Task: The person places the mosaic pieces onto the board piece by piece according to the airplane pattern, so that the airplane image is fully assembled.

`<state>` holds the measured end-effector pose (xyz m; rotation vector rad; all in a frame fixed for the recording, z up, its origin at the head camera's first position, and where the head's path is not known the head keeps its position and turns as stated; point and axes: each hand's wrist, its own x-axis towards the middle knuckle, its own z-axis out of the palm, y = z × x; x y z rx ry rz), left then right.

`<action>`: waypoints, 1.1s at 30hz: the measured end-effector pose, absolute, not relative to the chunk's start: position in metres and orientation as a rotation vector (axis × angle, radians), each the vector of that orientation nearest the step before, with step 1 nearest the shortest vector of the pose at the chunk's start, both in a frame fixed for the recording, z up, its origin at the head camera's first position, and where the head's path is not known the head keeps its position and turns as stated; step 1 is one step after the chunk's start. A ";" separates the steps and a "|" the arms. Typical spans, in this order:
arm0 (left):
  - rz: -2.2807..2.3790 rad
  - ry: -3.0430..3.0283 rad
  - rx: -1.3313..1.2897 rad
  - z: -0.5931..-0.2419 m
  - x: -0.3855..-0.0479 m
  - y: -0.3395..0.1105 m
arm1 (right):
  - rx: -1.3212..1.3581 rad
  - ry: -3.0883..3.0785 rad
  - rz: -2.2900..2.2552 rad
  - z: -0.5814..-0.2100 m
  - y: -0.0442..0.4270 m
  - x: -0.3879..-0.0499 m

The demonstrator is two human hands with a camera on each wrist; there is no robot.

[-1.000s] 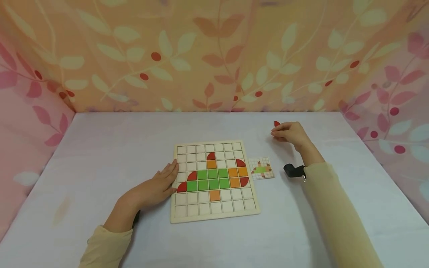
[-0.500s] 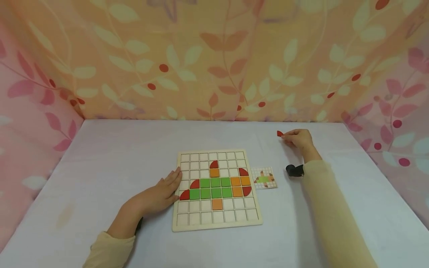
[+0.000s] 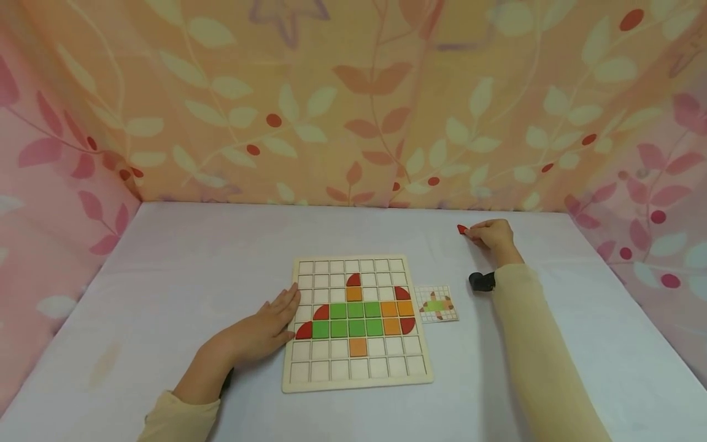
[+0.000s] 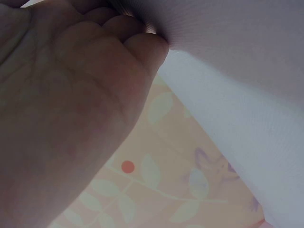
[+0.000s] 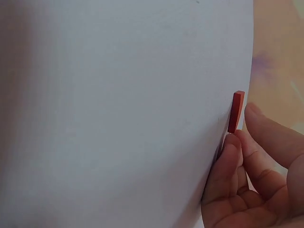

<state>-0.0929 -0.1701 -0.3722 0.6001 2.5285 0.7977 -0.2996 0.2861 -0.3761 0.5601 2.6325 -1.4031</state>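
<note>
In the head view, a pale wooden grid board (image 3: 359, 373) lies on the white table. Green squares (image 3: 356, 310), orange squares (image 3: 358, 347) and red quarter-circle pieces (image 3: 353, 280) fill some of its cells. My left hand (image 3: 264, 326) rests against the board's left edge, fingers fairly straight; in the left wrist view its palm shows. Off to the right, behind the board, my right hand (image 3: 493, 234) pinches a red quarter-circle piece (image 3: 461, 229) by one end, close to the tabletop. In the right wrist view this red piece (image 5: 236, 112) stands edge-on at the fingertips.
A small printed card (image 3: 436, 304) with a coloured grid pattern lies by the board's right edge. Floral cloth (image 3: 353, 110) walls in the table at the back and both sides. A black wrist camera (image 3: 482, 282) sticks out from the right sleeve.
The right hand has turned the red piece in its fingertips and hardly shifted over the table. The left hand stays at the board. The head view has tilted up, so everything appears lower.
</note>
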 end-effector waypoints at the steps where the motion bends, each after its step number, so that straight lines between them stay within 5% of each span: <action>1: 0.802 2.527 0.603 -0.372 -0.092 -0.170 | 0.559 2.649 -1.380 -0.376 0.286 -0.299; 33: 0.761 2.539 0.598 -0.376 -0.093 -0.170 | 0.198 2.531 -1.506 -0.359 0.274 -0.283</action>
